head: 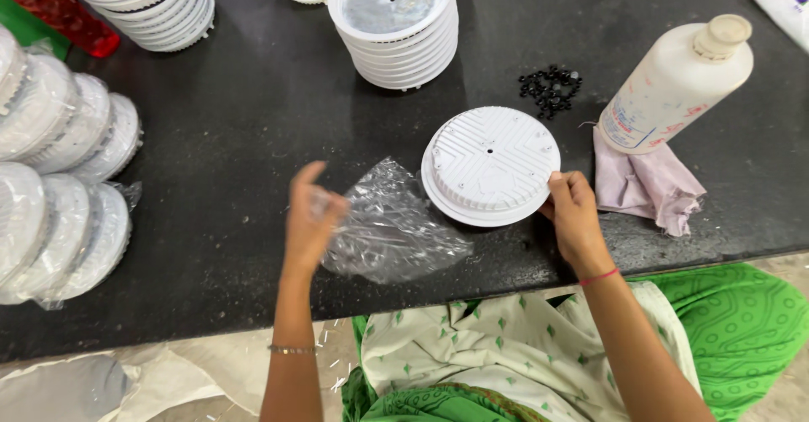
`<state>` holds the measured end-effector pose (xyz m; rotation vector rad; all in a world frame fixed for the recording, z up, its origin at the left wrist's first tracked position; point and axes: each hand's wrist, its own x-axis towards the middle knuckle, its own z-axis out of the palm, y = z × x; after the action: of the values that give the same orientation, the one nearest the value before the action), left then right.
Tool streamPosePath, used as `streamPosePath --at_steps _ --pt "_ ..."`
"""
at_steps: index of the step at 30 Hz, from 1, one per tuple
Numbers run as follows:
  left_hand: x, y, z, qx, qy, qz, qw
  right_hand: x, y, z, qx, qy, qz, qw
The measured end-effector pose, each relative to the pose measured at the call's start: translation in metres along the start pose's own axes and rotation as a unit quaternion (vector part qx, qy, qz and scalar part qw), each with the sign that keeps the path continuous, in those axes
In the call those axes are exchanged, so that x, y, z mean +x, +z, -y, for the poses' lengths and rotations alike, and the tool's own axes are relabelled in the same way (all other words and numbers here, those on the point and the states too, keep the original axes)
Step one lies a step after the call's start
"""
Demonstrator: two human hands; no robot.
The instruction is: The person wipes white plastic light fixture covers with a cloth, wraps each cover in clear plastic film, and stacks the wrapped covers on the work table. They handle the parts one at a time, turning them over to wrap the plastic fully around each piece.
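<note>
Two hands working: I am seeing the left hand (312, 220) clutching a clear plastic bag (388, 224), the right hand (573, 211) gripping a white round cover (491, 165) lying on the black table (253, 136); a white bottle (674, 81), black screws (550, 89) and a cloth (645, 182) sitting nearby.

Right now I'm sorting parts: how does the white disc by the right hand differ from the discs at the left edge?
The disc at the right hand is bare; the left discs are wrapped in clear plastic. It lies flat and alone on the table, ribbed face up; they stand on edge in rows. The left hand holds an empty clear bag. All are white, round and look alike in size.
</note>
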<state>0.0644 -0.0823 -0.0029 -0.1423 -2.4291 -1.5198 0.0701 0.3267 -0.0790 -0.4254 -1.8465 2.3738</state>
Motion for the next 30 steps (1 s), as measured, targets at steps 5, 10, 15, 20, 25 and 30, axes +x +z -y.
streamPosePath --at_steps 5,10,15,20,25,30 --pt "-0.017 0.036 -0.03 0.27 0.016 0.129 0.954 -0.011 0.002 -0.005 -0.019 -0.019 0.034 0.999" --pt "0.033 0.041 0.008 0.352 0.043 -0.061 0.933 -0.034 0.013 0.0 -0.173 -0.098 0.07 0.978" --pt "0.082 0.073 0.029 0.194 0.069 -0.174 0.963 -0.051 0.024 0.027 -0.34 -0.105 0.096 0.929" --pt "0.101 0.098 0.031 0.221 0.022 -0.157 0.962 -0.018 0.013 0.068 -0.397 -0.112 0.028 0.911" --pt "0.101 0.094 0.034 0.133 -0.008 -0.18 0.975 0.039 0.022 0.072 -0.506 -0.314 -0.046 0.802" --pt "0.106 0.086 0.035 0.071 0.024 -0.201 0.977 0.061 0.035 0.062 -0.554 -0.32 -0.058 0.767"
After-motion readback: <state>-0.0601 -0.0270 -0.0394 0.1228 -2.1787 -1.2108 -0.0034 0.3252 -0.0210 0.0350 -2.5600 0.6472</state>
